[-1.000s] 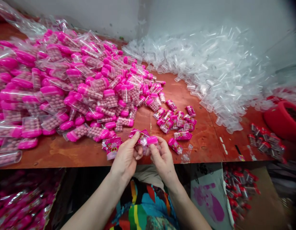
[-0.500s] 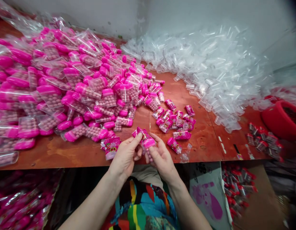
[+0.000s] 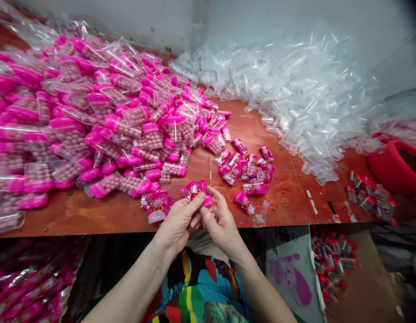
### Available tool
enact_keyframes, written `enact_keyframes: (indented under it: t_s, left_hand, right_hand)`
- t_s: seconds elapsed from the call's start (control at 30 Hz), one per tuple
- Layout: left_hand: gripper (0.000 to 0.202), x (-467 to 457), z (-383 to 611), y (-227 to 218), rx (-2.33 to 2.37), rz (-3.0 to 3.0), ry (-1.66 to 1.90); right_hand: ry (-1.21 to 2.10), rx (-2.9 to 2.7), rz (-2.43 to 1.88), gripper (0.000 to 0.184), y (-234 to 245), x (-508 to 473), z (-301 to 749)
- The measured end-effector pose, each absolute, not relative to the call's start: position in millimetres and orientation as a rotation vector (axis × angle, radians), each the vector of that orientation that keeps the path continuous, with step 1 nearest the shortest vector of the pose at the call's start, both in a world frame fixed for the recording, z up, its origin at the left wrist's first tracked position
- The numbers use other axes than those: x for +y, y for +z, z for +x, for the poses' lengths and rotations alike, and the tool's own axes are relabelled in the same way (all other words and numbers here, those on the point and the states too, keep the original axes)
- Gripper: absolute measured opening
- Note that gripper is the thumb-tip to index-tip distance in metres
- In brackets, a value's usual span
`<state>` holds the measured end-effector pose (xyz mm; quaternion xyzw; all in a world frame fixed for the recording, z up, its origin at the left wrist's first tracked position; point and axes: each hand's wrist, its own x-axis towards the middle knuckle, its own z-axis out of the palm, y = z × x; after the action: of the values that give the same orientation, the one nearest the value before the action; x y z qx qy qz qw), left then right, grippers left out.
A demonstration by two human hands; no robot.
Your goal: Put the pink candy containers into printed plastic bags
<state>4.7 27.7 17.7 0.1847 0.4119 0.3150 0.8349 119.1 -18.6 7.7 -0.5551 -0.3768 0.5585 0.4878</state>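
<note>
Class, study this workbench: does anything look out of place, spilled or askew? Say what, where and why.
One clear plastic piece lies alone at the table's front edge, right of the right hand holding a pink pack, apart from the clear heap at the back. Nothing looks damaged.

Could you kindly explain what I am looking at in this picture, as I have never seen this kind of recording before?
There is no machine: a person wears a camera on the head, looking down at their own bare hands. The left hand pinches a pink printed label; the right hand holds a small pink-capped container, mostly hidden by fingers. On the reddish wooden table lie a heap of bagged pink-capped candy containers, a heap of empty clear containers, a few labelled containers and a red bowl.
</note>
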Motion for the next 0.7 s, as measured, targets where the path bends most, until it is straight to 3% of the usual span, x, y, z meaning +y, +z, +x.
enact_keyframes:
  t_s: [0.1, 0.2, 0.5, 0.7]
  left_hand:
    - [0.038, 28.7, 1.8, 18.9, 0.852, 0.437, 0.655]
    - [0.040, 31.3, 0.4, 21.5, 0.821, 0.476, 0.658]
    - [0.027, 28.9, 1.9, 13.8, 0.791, 0.416, 0.622]
    - [0.029, 24.2, 1.8, 9.8, 0.779, 0.411, 0.611]
  right_hand:
    - [1.635, -0.690, -1.171, 0.054, 7.7, -17.0, 120.4]
    - [1.693, -0.606, -1.097, 0.055, 4.3, -19.0, 120.9]
    - [1.057, -1.182, -1.370, 0.047, -11.9, -37.1, 123.5]
    - [1.467, -0.590, -1.244, 0.039, -3.2, -28.8, 113.9]
